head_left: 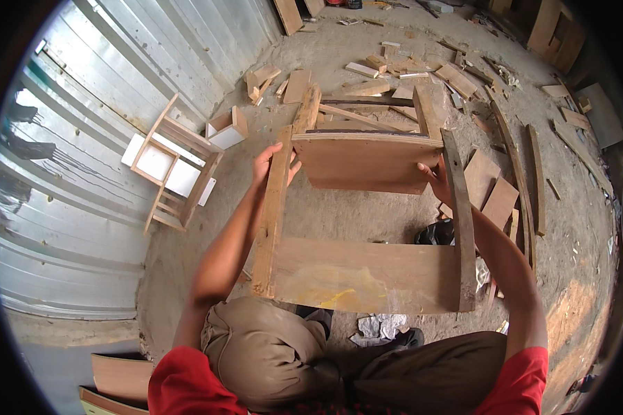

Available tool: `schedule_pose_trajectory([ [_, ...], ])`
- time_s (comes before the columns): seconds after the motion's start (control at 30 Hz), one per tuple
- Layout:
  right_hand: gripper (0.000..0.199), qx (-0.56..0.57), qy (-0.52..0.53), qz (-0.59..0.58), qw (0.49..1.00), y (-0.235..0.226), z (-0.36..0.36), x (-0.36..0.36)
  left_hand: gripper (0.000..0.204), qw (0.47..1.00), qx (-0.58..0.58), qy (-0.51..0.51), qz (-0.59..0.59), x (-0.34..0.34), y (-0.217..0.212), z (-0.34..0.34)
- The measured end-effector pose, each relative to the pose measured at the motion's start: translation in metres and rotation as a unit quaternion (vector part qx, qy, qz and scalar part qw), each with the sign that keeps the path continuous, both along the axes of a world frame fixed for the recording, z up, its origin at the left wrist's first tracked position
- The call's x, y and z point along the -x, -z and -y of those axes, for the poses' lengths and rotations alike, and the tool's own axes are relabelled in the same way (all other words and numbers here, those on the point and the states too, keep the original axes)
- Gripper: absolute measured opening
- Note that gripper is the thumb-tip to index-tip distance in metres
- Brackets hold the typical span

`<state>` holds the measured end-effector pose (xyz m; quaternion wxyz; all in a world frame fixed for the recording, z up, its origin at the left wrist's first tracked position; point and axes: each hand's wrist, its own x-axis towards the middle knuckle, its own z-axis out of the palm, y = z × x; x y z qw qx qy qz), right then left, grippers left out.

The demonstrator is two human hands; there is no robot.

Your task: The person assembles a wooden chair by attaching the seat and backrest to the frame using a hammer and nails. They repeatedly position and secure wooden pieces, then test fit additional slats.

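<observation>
Wooden frame (367, 214) held upright between two hands.
Left hand (268, 164) curls around its left rail; right hand (437, 181) clasps the upper plywood panel (363, 162).

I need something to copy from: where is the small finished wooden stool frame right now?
In the head view, the stool frame lies tipped on the ground at the person's left, against the corrugated metal wall, beyond the left hand.

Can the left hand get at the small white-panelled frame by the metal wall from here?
Probably not: the left hand grips the wooden frame, and the white-panelled frame lies well off to its left, though nothing blocks the way.
</observation>
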<state>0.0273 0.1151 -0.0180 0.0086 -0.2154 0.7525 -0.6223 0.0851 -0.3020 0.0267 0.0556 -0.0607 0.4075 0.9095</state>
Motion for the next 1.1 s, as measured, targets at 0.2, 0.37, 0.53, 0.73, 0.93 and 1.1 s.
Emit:
schedule_pose_trajectory([
  [0.2,0.052,-0.099,0.018,0.066,0.993,0.076,-0.039,-0.007,0.053,0.994,0.047,-0.026,0.091,-0.013,0.019,-0.023],
  [0.37,0.045,-0.042,0.000,0.129,0.991,0.095,-0.034,-0.027,0.051,0.996,0.034,-0.031,0.078,-0.029,0.029,-0.027],
  [0.53,0.041,-0.163,-0.002,0.011,0.987,0.076,-0.045,-0.039,0.056,0.986,0.147,-0.017,0.080,-0.038,0.034,-0.023],
  [0.73,0.046,-0.342,-0.108,0.037,0.933,0.083,-0.062,-0.123,0.065,0.934,0.327,-0.034,0.141,-0.040,0.034,-0.028],
  [0.93,0.067,-0.546,-0.231,-0.040,0.804,0.107,-0.043,-0.181,0.059,0.849,0.514,-0.038,0.119,-0.046,0.031,-0.027],
  [1.1,0.069,-0.580,-0.268,-0.041,0.768,0.148,-0.057,-0.175,0.056,0.857,0.497,0.000,0.136,-0.046,0.022,-0.038],
])
